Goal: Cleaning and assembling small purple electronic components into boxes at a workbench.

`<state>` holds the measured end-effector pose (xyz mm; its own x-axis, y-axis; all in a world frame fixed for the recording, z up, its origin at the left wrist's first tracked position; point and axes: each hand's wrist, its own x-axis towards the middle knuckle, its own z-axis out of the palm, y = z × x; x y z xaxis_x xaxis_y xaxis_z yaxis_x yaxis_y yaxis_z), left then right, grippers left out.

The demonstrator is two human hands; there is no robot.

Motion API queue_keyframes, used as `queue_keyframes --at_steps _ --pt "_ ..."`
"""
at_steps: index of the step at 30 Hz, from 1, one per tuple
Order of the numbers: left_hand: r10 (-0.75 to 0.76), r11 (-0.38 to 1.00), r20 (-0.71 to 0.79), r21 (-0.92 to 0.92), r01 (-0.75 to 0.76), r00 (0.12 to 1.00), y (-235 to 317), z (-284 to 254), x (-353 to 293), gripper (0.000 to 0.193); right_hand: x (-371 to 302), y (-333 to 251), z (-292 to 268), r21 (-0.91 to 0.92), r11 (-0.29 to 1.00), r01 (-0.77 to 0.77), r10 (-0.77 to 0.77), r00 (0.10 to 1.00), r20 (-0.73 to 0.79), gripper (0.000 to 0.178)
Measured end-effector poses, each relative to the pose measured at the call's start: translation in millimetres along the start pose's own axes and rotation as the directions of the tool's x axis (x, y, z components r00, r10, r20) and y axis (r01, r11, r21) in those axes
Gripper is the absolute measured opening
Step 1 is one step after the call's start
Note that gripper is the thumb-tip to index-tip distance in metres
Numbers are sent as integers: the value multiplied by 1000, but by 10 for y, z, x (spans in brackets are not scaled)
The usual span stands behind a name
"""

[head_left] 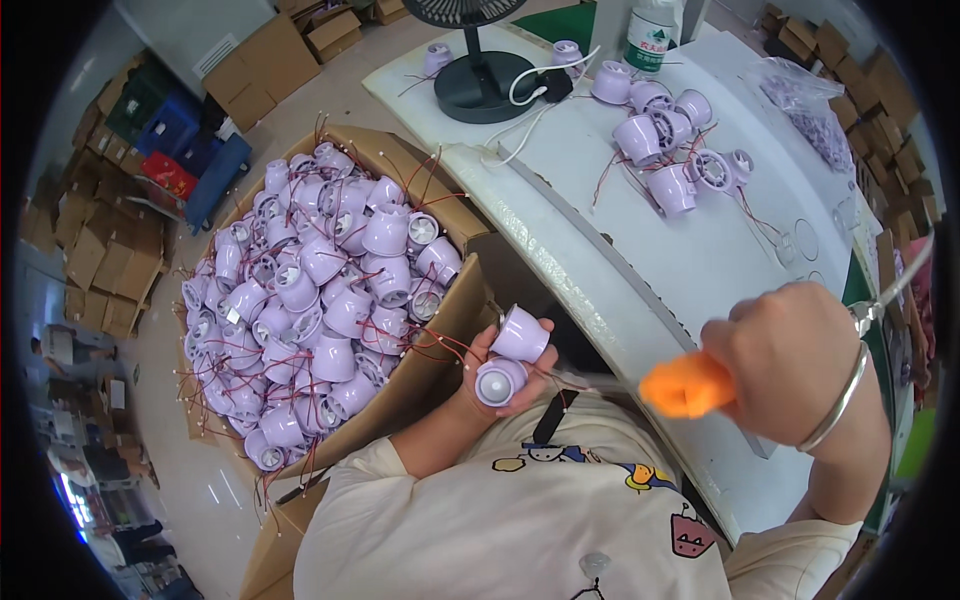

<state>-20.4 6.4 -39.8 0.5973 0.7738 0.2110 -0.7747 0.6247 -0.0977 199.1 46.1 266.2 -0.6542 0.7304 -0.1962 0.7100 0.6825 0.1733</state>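
My left hand is wrapped round a lilac plastic housing and a second lilac piece with a pale round centre, held just below it. Thin red wires trail from them toward the carton. To the right, my right hand is closed in a fist around an orange-handled tool. A thin, blurred shaft points from the orange part toward my left hand; its exact kind cannot be made out. Behind the fist, a silver part and a pale strand stick out.
At left, a large carton is heaped with lilac housings and red wires. The white table carries more housings, a black fan with a white cable, a bottle and a clear bag. Cartons line the room.
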Motion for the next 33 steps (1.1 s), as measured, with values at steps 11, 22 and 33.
queue_keyframes --at_steps 11,22,33 --pt "565 -677 173 656 334 807 63 413 159 65 88 -114 10 32 996 87 -87 996 12 16" --pt "686 462 -363 887 8 631 78 285 166 35 -134 69 -20 60 993 97 -102 992 79 20" --pt "60 998 -394 13 -60 917 0 128 134 68 -284 211 -7 87 995 46 -55 994 95 16"
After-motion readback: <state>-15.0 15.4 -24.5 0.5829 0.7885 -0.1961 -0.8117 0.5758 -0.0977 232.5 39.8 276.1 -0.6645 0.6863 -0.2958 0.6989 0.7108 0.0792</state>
